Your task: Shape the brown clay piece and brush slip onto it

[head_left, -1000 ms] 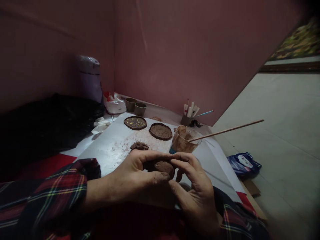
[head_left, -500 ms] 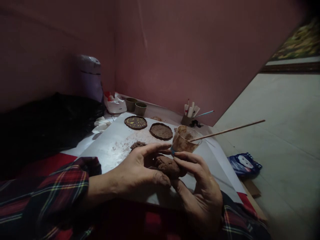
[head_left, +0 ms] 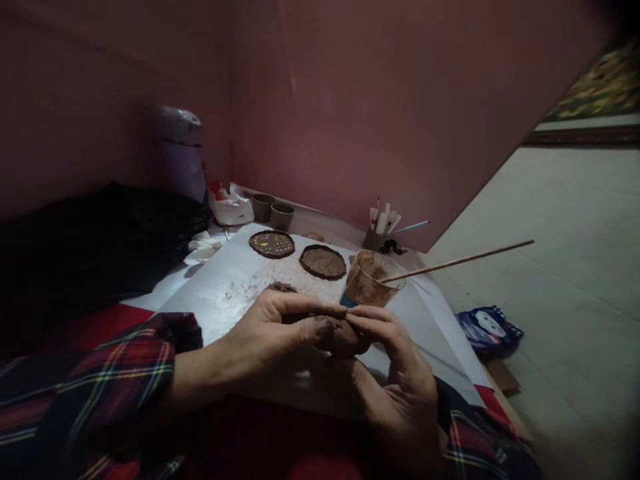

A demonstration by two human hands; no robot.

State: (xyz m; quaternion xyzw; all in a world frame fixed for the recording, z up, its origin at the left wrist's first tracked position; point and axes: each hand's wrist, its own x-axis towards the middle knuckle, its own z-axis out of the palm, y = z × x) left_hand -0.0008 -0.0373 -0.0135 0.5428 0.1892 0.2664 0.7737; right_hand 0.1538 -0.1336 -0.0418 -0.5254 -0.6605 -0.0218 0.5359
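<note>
Just one brown lump (head_left: 345,341) is being gripped by both left hand (head_left: 260,328) and right hand (head_left: 400,367), probably so it's kept steady above the white paper (head_left: 213,303).

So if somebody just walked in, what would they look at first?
Probably the brown lump held between the left hand and right hand, low in the middle. Next, maybe the yellow-dotted disc farther back on the white paper, or the long stick poking out rightward from the smeared cup.
</note>
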